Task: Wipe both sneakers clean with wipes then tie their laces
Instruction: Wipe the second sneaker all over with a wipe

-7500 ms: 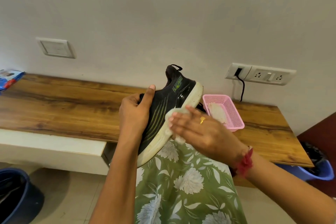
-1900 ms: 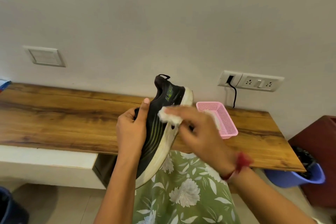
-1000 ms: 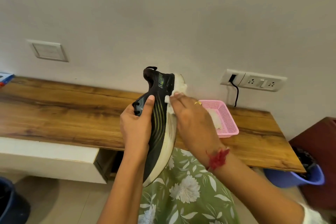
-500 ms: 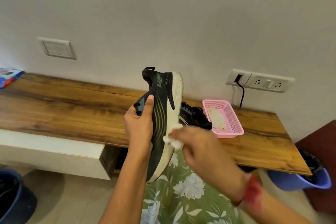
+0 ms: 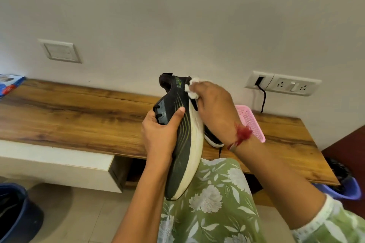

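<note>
We wear a light green garment [image 5: 209,203] printed with large white flowers and pale leaves, and it covers our lap. The same print shows on the short sleeve [image 5: 335,221] of our right arm, which has a paler edge. A red thread band [image 5: 242,134] with a frayed tuft circles the wrist of our right hand [image 5: 213,108]. Both forearms are bare.

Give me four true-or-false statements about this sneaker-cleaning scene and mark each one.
1. The left hand grips the black sneaker with the cream sole. True.
2. The right hand presses the white wipe against that sneaker's toe. False: the wipe is at the heel end, which is held uppermost.
3. The pink plastic mesh basket sits on the wooden table. True.
4. The second black sneaker lies on the floor. False: it lies on the table, behind the right wrist.
</note>
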`<state>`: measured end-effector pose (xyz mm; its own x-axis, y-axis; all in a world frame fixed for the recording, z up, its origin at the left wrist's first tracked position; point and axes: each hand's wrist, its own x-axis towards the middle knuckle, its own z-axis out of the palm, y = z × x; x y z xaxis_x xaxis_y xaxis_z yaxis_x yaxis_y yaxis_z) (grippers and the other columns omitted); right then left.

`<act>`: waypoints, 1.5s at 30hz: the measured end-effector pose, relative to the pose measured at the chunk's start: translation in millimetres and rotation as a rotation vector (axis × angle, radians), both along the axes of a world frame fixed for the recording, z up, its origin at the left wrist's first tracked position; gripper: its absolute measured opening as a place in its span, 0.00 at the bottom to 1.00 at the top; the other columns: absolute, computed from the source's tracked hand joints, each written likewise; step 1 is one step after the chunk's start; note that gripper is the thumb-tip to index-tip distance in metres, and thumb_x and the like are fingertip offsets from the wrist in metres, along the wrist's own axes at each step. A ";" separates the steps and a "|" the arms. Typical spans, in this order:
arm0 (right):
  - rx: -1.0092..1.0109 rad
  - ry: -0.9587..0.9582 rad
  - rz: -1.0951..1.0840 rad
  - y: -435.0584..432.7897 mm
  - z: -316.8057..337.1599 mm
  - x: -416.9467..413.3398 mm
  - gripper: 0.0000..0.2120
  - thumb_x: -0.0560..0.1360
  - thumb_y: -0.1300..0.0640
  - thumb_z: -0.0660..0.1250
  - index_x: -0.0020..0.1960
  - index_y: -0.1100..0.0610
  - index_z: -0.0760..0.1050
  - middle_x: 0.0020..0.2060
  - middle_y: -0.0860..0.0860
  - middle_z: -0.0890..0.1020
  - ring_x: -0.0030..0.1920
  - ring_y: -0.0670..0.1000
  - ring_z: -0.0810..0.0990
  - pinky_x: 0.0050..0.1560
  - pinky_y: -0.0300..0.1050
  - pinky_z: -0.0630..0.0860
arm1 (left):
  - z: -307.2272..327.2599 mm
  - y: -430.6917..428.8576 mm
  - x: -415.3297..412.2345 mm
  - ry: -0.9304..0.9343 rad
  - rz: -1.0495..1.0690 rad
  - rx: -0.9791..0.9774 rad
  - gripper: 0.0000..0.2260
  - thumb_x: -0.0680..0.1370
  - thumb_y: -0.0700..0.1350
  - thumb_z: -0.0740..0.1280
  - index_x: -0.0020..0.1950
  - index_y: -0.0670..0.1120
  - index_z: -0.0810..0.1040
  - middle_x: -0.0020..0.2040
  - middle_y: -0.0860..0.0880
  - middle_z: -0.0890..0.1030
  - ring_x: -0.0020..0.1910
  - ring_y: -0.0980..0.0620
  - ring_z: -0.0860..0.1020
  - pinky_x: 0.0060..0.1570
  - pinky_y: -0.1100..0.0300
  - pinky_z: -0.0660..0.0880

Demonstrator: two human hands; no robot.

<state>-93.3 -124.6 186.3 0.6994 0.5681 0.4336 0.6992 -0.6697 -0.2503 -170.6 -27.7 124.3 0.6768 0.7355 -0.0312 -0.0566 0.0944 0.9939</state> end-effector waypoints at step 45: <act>-0.103 -0.023 0.109 8.1 -14.6 -31.1 0.13 0.71 0.67 0.67 0.54 0.61 0.80 0.47 0.58 0.81 0.46 0.60 0.79 0.46 0.50 0.76 | -4.8 16.0 -2.0 -0.028 0.101 -0.012 0.13 0.69 0.55 0.75 0.48 0.50 0.80 0.44 0.50 0.85 0.46 0.50 0.83 0.51 0.43 0.79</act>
